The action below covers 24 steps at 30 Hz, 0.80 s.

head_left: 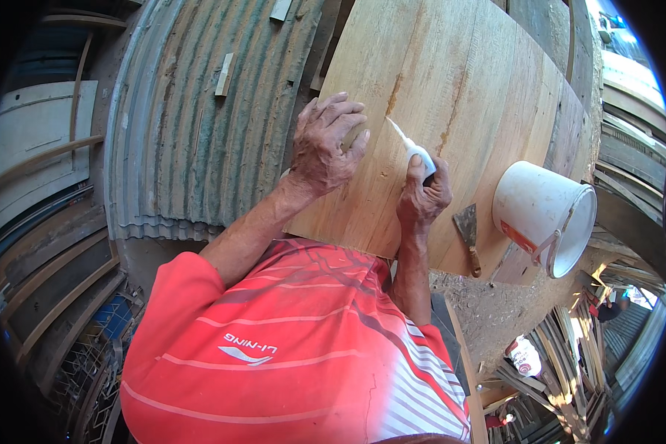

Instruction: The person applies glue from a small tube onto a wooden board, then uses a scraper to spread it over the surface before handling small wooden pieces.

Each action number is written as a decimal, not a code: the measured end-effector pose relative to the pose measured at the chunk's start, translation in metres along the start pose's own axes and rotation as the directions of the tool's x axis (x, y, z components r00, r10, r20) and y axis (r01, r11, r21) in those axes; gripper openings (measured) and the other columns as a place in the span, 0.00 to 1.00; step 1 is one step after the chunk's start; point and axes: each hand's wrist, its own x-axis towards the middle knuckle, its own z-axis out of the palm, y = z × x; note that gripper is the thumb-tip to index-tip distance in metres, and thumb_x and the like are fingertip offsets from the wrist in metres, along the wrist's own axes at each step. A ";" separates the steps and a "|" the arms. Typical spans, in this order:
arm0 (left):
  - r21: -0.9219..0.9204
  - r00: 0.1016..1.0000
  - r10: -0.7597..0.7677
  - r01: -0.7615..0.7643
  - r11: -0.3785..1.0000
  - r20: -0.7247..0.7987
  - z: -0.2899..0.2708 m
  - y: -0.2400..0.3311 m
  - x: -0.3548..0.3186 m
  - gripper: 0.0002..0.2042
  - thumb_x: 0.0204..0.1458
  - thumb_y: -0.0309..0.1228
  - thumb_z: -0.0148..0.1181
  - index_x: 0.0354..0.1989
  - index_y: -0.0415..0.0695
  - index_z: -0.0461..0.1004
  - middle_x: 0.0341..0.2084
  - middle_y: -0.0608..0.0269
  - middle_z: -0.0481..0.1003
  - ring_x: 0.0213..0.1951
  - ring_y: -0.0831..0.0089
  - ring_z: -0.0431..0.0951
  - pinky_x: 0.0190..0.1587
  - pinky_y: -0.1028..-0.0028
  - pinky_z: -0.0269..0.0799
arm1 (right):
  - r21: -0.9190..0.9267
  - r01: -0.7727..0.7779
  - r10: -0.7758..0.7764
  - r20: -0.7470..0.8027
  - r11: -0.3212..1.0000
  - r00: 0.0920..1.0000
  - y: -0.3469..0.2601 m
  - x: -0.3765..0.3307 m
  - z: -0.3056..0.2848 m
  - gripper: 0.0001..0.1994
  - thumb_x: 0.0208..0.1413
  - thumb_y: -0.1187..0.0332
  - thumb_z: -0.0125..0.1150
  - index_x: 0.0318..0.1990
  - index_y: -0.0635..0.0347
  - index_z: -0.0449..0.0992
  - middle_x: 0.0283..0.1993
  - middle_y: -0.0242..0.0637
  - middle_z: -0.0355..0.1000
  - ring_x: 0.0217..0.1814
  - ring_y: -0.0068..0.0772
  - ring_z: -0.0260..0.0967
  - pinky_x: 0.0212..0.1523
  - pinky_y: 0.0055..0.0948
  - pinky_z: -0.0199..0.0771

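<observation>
Glue bottle (pixel 419 157) looks light and squeezable, so grip its body as your right hand (pixel 422 196) does, fingers wrapped round it. Your left hand (pixel 324 148) presses curled fingers on the stiff wooden panel (pixel 459 81).

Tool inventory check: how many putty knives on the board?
1. The putty knife lies on the wooden board, between the right hand and the white bucket. Others may be hidden.

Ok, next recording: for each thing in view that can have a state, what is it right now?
Left hand: lying on the wooden panel, fingers curled over a small brownish piece.
Right hand: closed around the white squeeze bottle.
White squeeze bottle: tilted, nozzle tip at the panel surface.
Wooden panel: lying flat, streaked with darker marks.
White bucket: tipped in the picture, mouth facing lower right, handle hanging.
Putty knife: lying on the panel, unheld.
</observation>
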 end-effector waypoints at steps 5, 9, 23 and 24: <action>-0.006 1.000 0.005 -0.005 1.000 -0.003 0.000 0.000 0.001 0.10 0.53 0.30 0.67 0.44 0.45 0.81 0.50 0.62 0.79 0.61 0.58 0.74 0.67 0.57 0.64 | 0.009 -0.010 0.010 -0.005 1.000 1.000 -0.001 0.000 0.000 0.09 0.65 0.68 0.64 0.44 0.66 0.79 0.30 0.28 0.75 0.30 0.16 0.68 0.30 0.22 0.69; -0.011 1.000 -0.002 0.002 1.000 0.002 -0.001 0.000 0.000 0.10 0.53 0.29 0.67 0.44 0.45 0.81 0.50 0.61 0.79 0.61 0.57 0.74 0.67 0.57 0.64 | 0.148 -0.058 0.060 -0.009 0.987 0.998 -0.003 0.007 0.002 0.10 0.66 0.66 0.63 0.45 0.65 0.79 0.29 0.28 0.73 0.27 0.15 0.68 0.27 0.20 0.70; -0.031 1.000 0.001 -0.001 1.000 0.001 -0.002 -0.002 0.001 0.11 0.52 0.29 0.67 0.44 0.45 0.80 0.50 0.62 0.79 0.62 0.57 0.74 0.67 0.56 0.63 | 0.417 -0.055 0.104 -0.097 0.907 0.990 -0.016 0.126 0.048 0.17 0.69 0.59 0.60 0.43 0.69 0.77 0.29 0.34 0.71 0.25 0.20 0.72 0.24 0.21 0.78; -0.034 1.000 -0.002 0.002 0.999 0.006 -0.001 -0.002 0.002 0.11 0.52 0.29 0.67 0.44 0.44 0.80 0.50 0.62 0.79 0.62 0.57 0.74 0.67 0.56 0.63 | 0.424 -0.067 0.124 -0.109 0.903 0.986 -0.015 0.132 0.048 0.17 0.69 0.59 0.60 0.44 0.69 0.77 0.29 0.34 0.71 0.25 0.20 0.71 0.24 0.21 0.78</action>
